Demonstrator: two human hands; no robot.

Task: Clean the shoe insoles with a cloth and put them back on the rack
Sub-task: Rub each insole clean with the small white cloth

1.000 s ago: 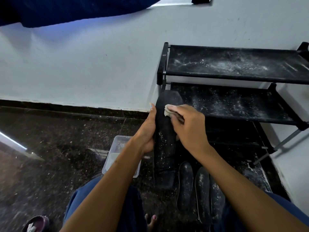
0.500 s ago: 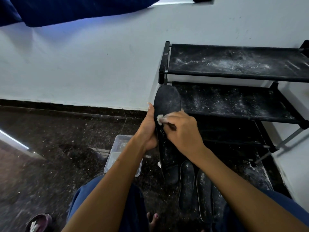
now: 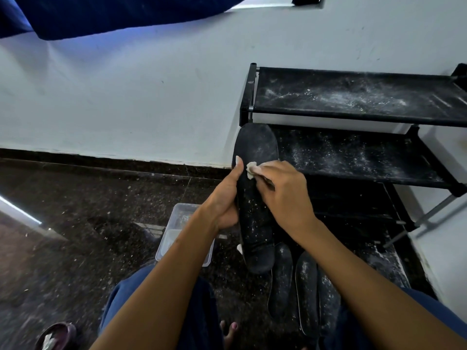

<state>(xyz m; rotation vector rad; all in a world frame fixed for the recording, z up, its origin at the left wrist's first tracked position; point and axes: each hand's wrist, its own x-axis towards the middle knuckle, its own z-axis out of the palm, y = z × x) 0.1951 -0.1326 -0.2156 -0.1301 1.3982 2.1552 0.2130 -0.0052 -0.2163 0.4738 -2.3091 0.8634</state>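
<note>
Head view: black insole (image 3: 255, 205) held upright before dusty shoe rack (image 3: 353, 157), left hand (image 3: 223, 198) gripping its edge, right hand (image 3: 285, 195) pinching small cloth (image 3: 250, 170) against it. Likely light, flexible; best supported mid-length.

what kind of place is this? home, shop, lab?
Probably a home, a floor corner by a wall. A low black shoe rack stands against the white wall, the dark speckled floor is dusty, and the person sits on it wiping a held insole.
</note>
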